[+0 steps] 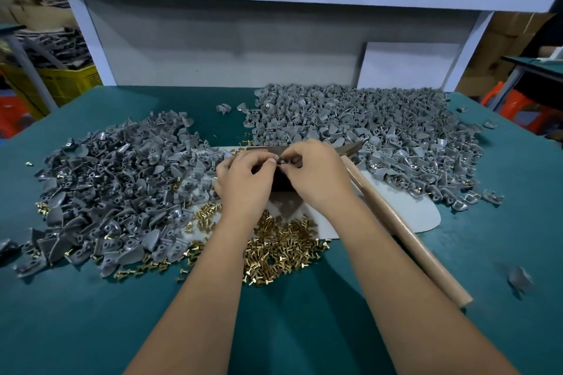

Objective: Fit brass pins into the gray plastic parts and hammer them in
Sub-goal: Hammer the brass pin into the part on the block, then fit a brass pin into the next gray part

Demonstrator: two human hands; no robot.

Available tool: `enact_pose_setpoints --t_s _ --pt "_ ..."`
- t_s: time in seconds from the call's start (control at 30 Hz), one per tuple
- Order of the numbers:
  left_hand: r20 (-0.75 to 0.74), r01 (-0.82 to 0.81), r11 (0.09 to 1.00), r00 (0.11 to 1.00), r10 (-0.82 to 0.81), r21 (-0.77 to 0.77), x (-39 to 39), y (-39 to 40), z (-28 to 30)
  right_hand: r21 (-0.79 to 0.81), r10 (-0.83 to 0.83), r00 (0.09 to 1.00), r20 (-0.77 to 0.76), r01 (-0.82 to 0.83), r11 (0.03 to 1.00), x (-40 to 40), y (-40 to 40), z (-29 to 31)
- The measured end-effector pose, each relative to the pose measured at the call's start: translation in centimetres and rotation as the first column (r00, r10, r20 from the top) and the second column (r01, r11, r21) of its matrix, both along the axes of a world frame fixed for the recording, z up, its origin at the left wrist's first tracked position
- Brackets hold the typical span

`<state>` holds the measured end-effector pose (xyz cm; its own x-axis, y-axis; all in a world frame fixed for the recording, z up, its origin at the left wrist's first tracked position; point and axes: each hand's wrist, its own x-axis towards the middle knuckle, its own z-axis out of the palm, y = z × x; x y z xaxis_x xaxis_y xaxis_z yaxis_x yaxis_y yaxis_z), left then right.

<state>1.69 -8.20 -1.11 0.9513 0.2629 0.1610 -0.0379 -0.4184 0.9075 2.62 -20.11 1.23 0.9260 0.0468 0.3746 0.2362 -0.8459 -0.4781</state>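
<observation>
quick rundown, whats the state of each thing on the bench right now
left hand: fingers curled, pinching a small gray part
right hand: fingers curled, pinching the same part
hammer: lying on the table, not held, handle toward the person
brass pins: loose heap under the forearms
left gray pile: spread out, some pins mixed in
right gray pile: spread out, heaped
white mat: flat, partly covered
</observation>
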Motion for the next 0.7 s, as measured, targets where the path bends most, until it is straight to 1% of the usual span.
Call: enact_pose_setpoints --t_s 0.07,0.13,0.17,0.23,0.3,0.37,0.43,0.53,0.6,0.63,0.7 --pt "0.004 0.008 1.000 1.000 -0.007 -0.010 0.1 0.1 -0.1 0.164 -0.062 0.998 0.021 0.058 0.985 0.7 -0.4 1.1" --pt "0.013 0.014 1.000 1.000 -0.014 -0.010 0.3 0.1 -0.2 0.392 -0.211 0.976 0.059 0.172 0.904 1.8 -1.0 2.0" --pt "0.019 0.017 1.000 1.000 -0.017 -0.007 0.3 0.1 -0.2 0.440 -0.292 0.955 0.041 0.246 0.864 2.3 -1.5 2.2" --pt "0.028 0.021 1.000 0.999 -0.022 0.011 0.4 0.0 -0.3 0.378 -0.399 0.917 -0.023 0.377 0.845 2.9 -2.1 2.0" --pt "0.031 0.019 0.999 0.999 -0.020 0.036 0.7 -0.1 -0.4 0.313 -0.419 0.907 -0.031 0.407 0.858 2.4 -1.8 1.0" --pt "0.044 0.010 0.999 0.999 -0.011 0.033 0.9 0.0 -0.5 0.277 -0.384 0.923 0.003 0.369 0.887 1.6 -0.9 -0.5" --pt "0.060 0.019 1.000 0.998 -0.019 0.004 0.9 -0.1 -0.6 0.199 -0.345 0.937 0.052 0.328 0.923 0.7 -0.1 -1.7" --pt "0.107 0.005 1.000 0.994 -0.005 -0.003 0.4 0.0 -0.2 0.099 -0.270 0.943 0.193 0.255 0.962 -0.1 0.6 -2.2" --pt "0.180 -0.068 0.997 0.981 0.070 -0.020 0.2 1.0 0.3 0.084 -0.220 0.937 0.272 0.205 0.975 -0.7 1.1 -2.4" --pt "0.203 -0.121 0.991 0.970 0.132 -0.065 0.3 1.9 0.4 0.083 -0.191 0.937 0.293 0.174 0.981 -1.0 1.4 -2.5" --pt "0.192 -0.216 0.965 0.951 0.243 -0.151 1.1 3.6 0.5 0.077 -0.139 0.935 0.325 0.121 0.990 -1.4 1.8 -2.7"
